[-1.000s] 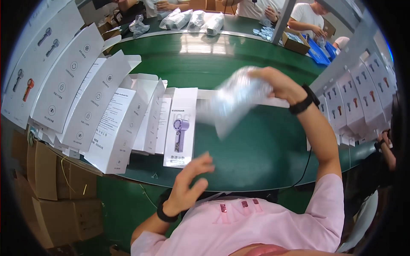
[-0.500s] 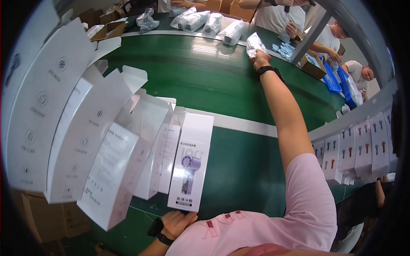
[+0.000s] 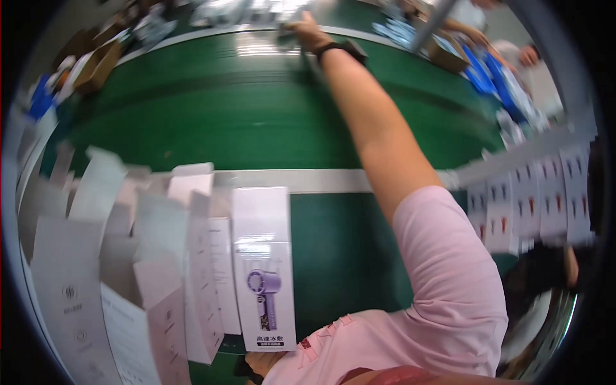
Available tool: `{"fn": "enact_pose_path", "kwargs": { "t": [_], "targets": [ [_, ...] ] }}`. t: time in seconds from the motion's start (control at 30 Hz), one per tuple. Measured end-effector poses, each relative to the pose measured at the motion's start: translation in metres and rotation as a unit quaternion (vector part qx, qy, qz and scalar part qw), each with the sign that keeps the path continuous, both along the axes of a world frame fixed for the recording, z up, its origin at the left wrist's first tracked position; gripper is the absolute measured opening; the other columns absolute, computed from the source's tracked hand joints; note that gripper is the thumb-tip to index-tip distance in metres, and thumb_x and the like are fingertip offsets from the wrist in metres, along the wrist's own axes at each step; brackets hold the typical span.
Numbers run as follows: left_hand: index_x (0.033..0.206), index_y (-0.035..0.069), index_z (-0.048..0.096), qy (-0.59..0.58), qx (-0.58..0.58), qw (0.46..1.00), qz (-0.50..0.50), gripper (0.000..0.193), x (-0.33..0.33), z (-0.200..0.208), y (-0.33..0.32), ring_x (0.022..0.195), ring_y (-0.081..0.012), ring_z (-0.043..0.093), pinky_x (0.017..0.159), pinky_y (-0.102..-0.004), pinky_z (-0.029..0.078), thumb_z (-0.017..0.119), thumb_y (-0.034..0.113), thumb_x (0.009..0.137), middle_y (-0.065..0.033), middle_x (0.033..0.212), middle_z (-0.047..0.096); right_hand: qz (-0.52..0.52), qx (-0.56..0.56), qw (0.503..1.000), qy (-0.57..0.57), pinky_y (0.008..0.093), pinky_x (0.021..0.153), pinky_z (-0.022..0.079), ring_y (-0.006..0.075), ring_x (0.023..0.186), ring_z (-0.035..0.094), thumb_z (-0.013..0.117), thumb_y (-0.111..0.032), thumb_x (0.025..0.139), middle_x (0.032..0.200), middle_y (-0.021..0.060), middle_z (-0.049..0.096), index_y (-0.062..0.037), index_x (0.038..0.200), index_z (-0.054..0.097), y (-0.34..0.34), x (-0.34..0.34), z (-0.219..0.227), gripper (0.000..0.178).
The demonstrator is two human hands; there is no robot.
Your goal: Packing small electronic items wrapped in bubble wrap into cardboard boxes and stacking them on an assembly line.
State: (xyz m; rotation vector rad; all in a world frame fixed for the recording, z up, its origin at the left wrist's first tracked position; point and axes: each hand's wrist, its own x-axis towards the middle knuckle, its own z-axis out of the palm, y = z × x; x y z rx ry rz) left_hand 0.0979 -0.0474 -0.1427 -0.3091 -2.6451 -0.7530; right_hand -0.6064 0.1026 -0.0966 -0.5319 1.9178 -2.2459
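Observation:
My left hand [image 3: 264, 363] is at the bottom of a white carton [image 3: 264, 269] with a purple handheld fan pictured on it. Its fingers close against the carton's lower edge and are partly hidden by it. My right arm stretches far across the green table, and my right hand [image 3: 309, 33] is at the far edge beside the clear-bagged items [image 3: 273, 9]. Motion blurs its fingers, so I cannot make out whether they hold one. More white cartons [image 3: 163, 327] stand in a row to the left, several with raised flaps.
A green conveyor belt [image 3: 212, 122] crosses in front, bordered by a pale rail [image 3: 321, 181]. Brown boxes [image 3: 99, 67] sit at the far left; another box [image 3: 449, 54], blue bags [image 3: 478, 70] and co-workers are at far right. Printed white cartons [image 3: 526, 205] line the right side below a metal frame.
The view has shifted right and down. My right hand, which was holding a silvery bagged item, has moved left to the other bagged items. My left hand stays at the carton's bottom.

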Motion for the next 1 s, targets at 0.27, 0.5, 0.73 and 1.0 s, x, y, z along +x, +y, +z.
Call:
{"fn": "enact_pose_path", "kwargs": {
  "t": [0.27,0.5,0.73,1.0],
  "targets": [
    [0.093,0.011,0.075,0.019,-0.058,0.997,-0.038,0.018,0.005,0.0,-0.005,0.047,-0.0213,0.049,0.045,-0.0346,0.042,0.071,0.025,0.082,-0.0026,0.06,0.055,-0.075,0.302,0.95,-0.004,0.0368,0.108,0.037,0.0337,0.136,0.036,0.076,-0.026,0.072,0.145,0.03,0.036,0.008,0.147,0.02,0.038,0.195,0.039,0.1],
    [0.103,-0.002,0.066,0.13,0.022,0.987,-0.089,0.017,-0.017,0.013,0.01,0.044,-0.024,0.041,0.042,-0.0364,0.032,0.061,0.01,0.092,-0.0088,0.056,0.046,-0.055,0.394,0.911,0.113,0.0403,0.097,0.046,0.0369,0.116,0.055,0.073,-0.032,0.079,0.142,0.0341,0.037,-0.0014,0.15,0.024,0.114,0.36,0.075,0.091],
    [0.096,0.004,0.07,0.208,-0.01,0.978,-0.014,0.012,-0.021,0.003,0.024,0.044,-0.0244,0.041,0.042,-0.0372,0.03,0.063,0.012,0.089,-0.0056,0.053,0.042,-0.043,0.528,0.734,0.425,0.0508,0.11,0.03,0.0419,0.132,0.039,0.061,-0.044,0.086,0.14,0.0273,0.043,-0.0036,0.131,0.053,0.145,0.481,-0.004,0.061],
    [0.089,0.0,0.069,0.245,0.008,0.969,0.002,0.011,-0.026,0.002,0.033,0.046,-0.0267,0.043,0.043,-0.0392,0.029,0.06,0.006,0.09,-0.0084,0.055,0.045,-0.088,0.478,0.778,0.399,0.0484,0.111,0.03,0.0392,0.132,0.04,0.058,-0.05,0.086,0.139,0.0218,0.048,-0.0043,0.126,0.058,0.142,0.482,-0.019,0.061]
  ]
}}
